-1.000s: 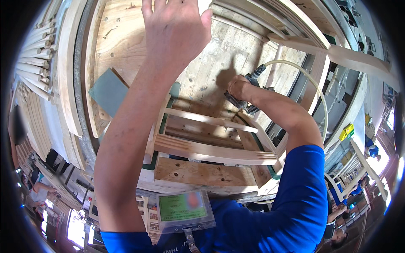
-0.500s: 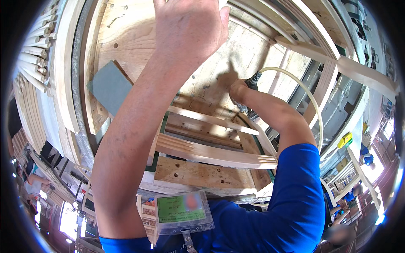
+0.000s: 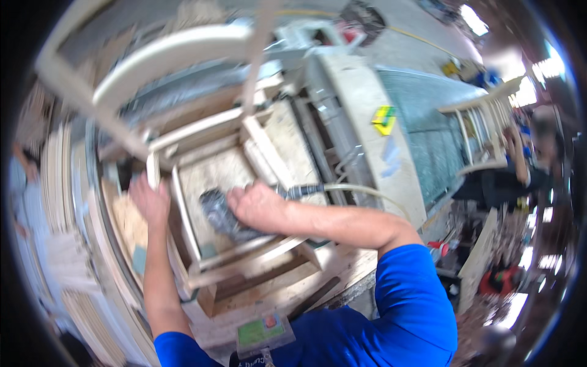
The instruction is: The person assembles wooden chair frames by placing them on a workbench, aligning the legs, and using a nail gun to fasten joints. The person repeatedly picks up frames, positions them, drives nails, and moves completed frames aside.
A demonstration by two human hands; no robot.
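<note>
A pale wooden chair frame (image 3: 241,264) with curved and straight parts lies on the bench below me. Around its left side, by an upright post, closes my left hand (image 3: 150,200); blur softens the fingertips. Over the middle of the frame, my right hand (image 3: 260,209) is wrapped round a dark, hose-fed air tool (image 3: 221,213). Its exact kind is smeared by motion. From the tool's fitting (image 3: 302,191), a pale hose (image 3: 361,188) curves away to the right.
Stacked wooden strips (image 3: 58,183) stand along the left. A yellow-and-green item (image 3: 384,120) sits on a pale surface at right, beside a glossy greenish sheet (image 3: 422,131). Farther right, a person's arm (image 3: 520,156) is near another wooden chair (image 3: 483,131).
The view has swung and now takes in the whole frame. My left hand has come down onto the frame's left side. The tool in my right hand is now over the frame's middle.
</note>
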